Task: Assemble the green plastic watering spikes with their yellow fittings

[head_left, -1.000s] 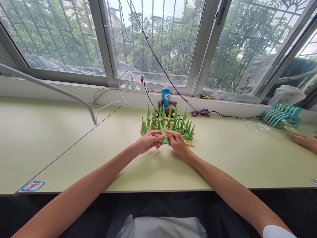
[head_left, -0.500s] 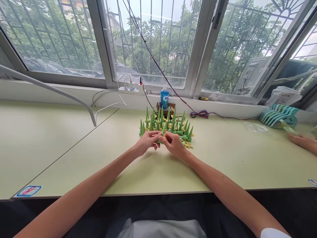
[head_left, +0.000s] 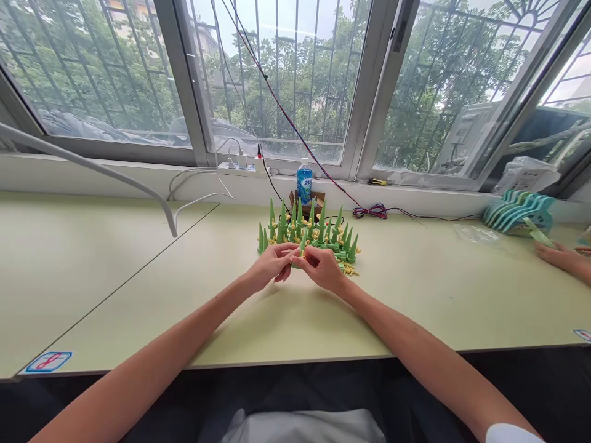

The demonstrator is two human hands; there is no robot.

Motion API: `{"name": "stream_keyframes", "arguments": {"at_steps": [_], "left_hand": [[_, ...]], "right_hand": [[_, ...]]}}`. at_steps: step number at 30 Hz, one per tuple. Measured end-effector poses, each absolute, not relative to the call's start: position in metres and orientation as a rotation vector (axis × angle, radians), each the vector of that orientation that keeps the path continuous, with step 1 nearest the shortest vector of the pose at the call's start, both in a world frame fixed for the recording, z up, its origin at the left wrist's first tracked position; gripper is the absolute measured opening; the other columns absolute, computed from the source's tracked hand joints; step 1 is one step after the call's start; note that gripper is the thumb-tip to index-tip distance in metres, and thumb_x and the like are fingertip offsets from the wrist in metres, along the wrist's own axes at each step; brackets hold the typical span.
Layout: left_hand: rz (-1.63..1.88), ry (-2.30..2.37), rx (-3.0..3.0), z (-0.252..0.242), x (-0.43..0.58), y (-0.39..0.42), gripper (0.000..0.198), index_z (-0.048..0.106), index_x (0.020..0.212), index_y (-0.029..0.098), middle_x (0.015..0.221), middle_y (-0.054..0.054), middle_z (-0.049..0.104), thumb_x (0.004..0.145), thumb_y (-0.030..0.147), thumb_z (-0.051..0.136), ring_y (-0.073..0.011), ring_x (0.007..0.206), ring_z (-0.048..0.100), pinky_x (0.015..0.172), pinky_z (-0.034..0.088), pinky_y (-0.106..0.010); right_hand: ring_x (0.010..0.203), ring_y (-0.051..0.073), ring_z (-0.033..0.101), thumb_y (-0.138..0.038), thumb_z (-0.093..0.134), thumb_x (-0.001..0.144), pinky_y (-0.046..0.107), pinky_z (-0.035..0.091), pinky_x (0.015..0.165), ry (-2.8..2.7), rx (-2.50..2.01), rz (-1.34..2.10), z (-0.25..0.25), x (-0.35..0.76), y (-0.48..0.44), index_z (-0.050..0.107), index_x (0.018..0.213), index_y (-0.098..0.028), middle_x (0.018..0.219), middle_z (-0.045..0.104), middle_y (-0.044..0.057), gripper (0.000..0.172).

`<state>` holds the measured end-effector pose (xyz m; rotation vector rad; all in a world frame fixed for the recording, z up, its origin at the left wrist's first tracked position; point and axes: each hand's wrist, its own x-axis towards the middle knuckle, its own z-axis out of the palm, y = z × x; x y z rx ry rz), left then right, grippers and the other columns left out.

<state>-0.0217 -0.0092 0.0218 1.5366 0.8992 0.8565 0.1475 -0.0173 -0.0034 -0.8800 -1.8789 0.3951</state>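
My left hand [head_left: 271, 263] and my right hand [head_left: 321, 267] meet over the pale green table [head_left: 415, 295], fingers pinched together on one green cone-shaped plastic piece [head_left: 301, 247] with a small yellow part at its base. Just behind my hands stands a cluster of several more green cones [head_left: 307, 227], most upright with yellow fittings, and a few loose yellow fittings [head_left: 348, 269] lie to the right of my right hand.
A blue-labelled bottle [head_left: 303, 181] and a brown box stand behind the cones. Red and black wires [head_left: 372, 212] and white cables [head_left: 194, 200] run along the sill. At the far right lies a teal stack [head_left: 517, 212] and another person's hand [head_left: 556, 255].
The held cone has shifted slightly left and its tip has tilted more upright between my fingers. The view has tipped down a little. The other person's hand at the right has crept inward.
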Motion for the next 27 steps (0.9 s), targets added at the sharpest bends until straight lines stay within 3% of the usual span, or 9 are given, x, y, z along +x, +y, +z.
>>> {"name": "stream_keyframes", "arguments": {"at_steps": [5, 9, 15, 27], "left_hand": [[0.795, 0.897, 1.548, 0.028, -0.026, -0.01, 0.042, 0.063, 0.092, 0.017, 0.037, 0.008, 0.036, 0.079, 0.057, 0.064, -0.0046, 0.033, 0.026, 0.034, 0.01, -0.019], [0.791, 0.826, 1.481, 0.028, -0.027, -0.01, 0.04, 0.059, 0.082, 0.017, 0.045, 0.007, 0.04, 0.078, 0.056, 0.066, -0.0043, 0.038, 0.032, 0.037, 0.017, -0.018], [0.823, 0.753, 1.356, 0.017, -0.025, -0.005, 0.037, 0.059, 0.085, 0.016, 0.056, 0.005, 0.048, 0.077, 0.051, 0.071, -0.0044, 0.046, 0.039, 0.041, 0.026, -0.017], [0.876, 0.72, 1.36, 0.017, -0.021, -0.009, 0.038, 0.059, 0.076, 0.015, 0.057, 0.005, 0.045, 0.076, 0.051, 0.071, -0.0039, 0.046, 0.038, 0.04, 0.028, -0.017]], "right_hand": [[0.051, 0.007, 0.023, -0.051, 0.06, 0.086, 0.022, 0.024, 0.05, -1.906, -0.862, 0.331, -0.005, 0.148, -0.016, 0.032, 0.059, -0.019, 0.053, 0.031, -0.007, 0.051], [0.051, 0.008, 0.023, -0.052, 0.059, 0.086, 0.022, 0.025, 0.051, -1.933, -0.874, 0.299, -0.005, 0.147, -0.016, 0.032, 0.059, -0.019, 0.052, 0.031, -0.007, 0.051], [0.051, 0.008, 0.025, -0.056, 0.057, 0.086, 0.022, 0.026, 0.051, -1.917, -0.887, 0.31, -0.007, 0.146, -0.016, 0.034, 0.058, -0.019, 0.051, 0.033, -0.006, 0.052], [0.051, 0.008, 0.026, -0.058, 0.056, 0.086, 0.022, 0.028, 0.051, -1.913, -0.905, 0.315, -0.007, 0.146, -0.018, 0.036, 0.057, -0.019, 0.051, 0.035, -0.006, 0.052]]}}
